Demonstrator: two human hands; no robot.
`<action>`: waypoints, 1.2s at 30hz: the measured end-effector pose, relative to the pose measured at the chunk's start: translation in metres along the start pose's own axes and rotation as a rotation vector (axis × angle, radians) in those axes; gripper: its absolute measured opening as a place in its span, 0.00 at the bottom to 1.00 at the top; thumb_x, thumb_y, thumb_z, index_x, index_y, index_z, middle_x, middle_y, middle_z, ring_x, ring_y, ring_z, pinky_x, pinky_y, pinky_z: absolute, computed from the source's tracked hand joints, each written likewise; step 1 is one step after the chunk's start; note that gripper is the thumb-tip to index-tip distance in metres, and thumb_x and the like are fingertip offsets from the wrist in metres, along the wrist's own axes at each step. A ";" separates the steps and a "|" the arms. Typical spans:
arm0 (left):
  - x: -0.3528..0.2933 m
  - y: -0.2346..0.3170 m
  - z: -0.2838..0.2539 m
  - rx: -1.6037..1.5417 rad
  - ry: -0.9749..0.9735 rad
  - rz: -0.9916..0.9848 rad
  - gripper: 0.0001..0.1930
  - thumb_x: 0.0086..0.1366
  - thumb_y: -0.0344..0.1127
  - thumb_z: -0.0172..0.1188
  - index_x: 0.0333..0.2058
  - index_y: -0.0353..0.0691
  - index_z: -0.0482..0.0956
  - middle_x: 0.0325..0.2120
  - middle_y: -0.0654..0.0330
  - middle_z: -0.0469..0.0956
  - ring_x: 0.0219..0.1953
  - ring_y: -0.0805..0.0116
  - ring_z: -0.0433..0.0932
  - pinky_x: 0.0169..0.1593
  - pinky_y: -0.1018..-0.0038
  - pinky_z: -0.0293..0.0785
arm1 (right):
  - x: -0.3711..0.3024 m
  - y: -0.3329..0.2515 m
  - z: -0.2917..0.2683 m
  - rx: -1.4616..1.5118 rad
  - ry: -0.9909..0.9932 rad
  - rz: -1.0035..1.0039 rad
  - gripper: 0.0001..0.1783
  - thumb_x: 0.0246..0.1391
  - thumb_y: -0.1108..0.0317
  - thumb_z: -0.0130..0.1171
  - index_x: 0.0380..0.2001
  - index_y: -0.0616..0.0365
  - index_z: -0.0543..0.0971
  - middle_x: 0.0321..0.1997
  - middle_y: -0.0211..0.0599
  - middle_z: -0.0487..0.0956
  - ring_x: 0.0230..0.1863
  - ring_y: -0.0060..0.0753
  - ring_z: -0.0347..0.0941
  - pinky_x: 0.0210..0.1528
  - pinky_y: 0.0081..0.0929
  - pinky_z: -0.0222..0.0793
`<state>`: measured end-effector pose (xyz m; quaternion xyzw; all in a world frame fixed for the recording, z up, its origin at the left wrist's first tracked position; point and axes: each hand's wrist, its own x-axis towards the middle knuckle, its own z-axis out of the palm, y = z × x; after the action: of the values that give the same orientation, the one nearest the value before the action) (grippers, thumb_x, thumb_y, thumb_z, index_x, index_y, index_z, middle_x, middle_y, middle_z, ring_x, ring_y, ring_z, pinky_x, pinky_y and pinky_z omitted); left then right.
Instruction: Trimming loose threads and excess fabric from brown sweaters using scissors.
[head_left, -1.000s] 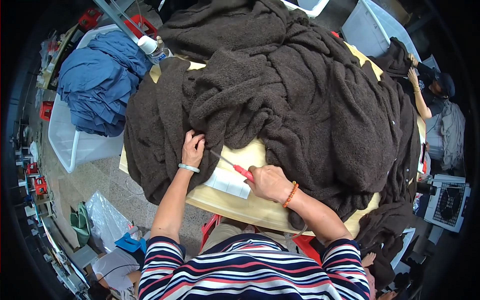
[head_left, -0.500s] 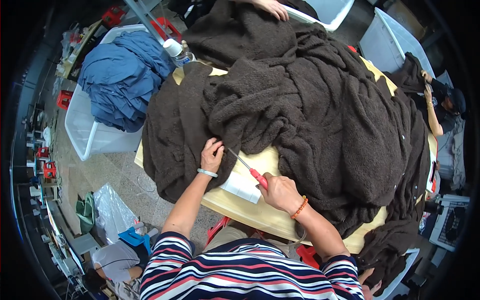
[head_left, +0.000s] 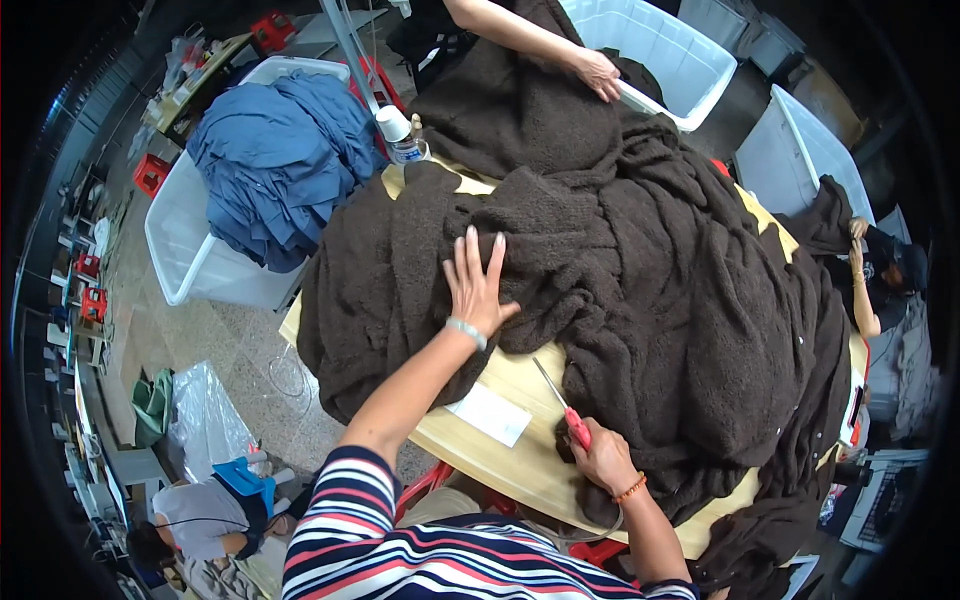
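Note:
A large heap of dark brown fleecy fabric (head_left: 690,290) covers most of a pale wooden table (head_left: 500,470). My left hand (head_left: 478,295) lies on a fold at the heap's near left, palm down with the fingers spread. In my right hand (head_left: 606,460) is a red-handled tool (head_left: 577,428) with a long thin metal shaft, pointing up and left over bare tabletop. A cord loops below that hand. The shaft's tip looks apart from the fabric. Between my hands, a white paper sheet (head_left: 495,415) lies near the table's front edge, partly under my left forearm.
A bottle with a white cap (head_left: 402,135) stands at the far left table edge. Beyond it, a white bin (head_left: 185,255) is piled with blue cloth (head_left: 280,160). Another person's hand (head_left: 598,75) rests at the far side. More bins (head_left: 680,50) stand behind; a person (head_left: 880,270) handles brown fabric at right.
My left hand has moved forward and right, its fingers spreading flat on the fabric. The right hand has drawn the tool back toward me and right. The far person's arm reaches further in.

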<state>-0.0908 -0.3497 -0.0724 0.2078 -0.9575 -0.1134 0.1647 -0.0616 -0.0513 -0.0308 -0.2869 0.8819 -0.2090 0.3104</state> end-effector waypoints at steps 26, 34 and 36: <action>-0.009 -0.010 -0.032 -0.425 -0.105 0.107 0.39 0.49 0.34 0.66 0.61 0.35 0.61 0.53 0.43 0.69 0.57 0.45 0.65 0.61 0.55 0.61 | -0.004 0.027 -0.029 0.170 0.132 0.141 0.15 0.57 0.56 0.56 0.38 0.58 0.74 0.30 0.57 0.78 0.35 0.62 0.76 0.39 0.49 0.71; -0.003 0.022 0.055 -0.347 -0.041 0.069 0.24 0.43 0.33 0.65 0.42 0.36 0.73 0.35 0.52 0.75 0.43 0.51 0.73 0.51 0.61 0.63 | -0.024 0.024 -0.042 0.306 0.225 0.155 0.12 0.55 0.62 0.59 0.36 0.59 0.75 0.30 0.55 0.79 0.35 0.61 0.76 0.38 0.46 0.72; 0.005 0.058 0.005 -0.477 0.168 0.375 0.23 0.39 0.31 0.67 0.38 0.37 0.73 0.31 0.53 0.72 0.38 0.52 0.72 0.47 0.59 0.63 | -0.032 0.034 -0.045 0.446 0.321 0.179 0.10 0.54 0.65 0.61 0.37 0.58 0.76 0.28 0.51 0.79 0.33 0.55 0.78 0.37 0.39 0.73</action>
<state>-0.1179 -0.2995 -0.0589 -0.0082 -0.9086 -0.2851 0.3052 -0.0839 0.0037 -0.0031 -0.0956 0.8737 -0.4123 0.2397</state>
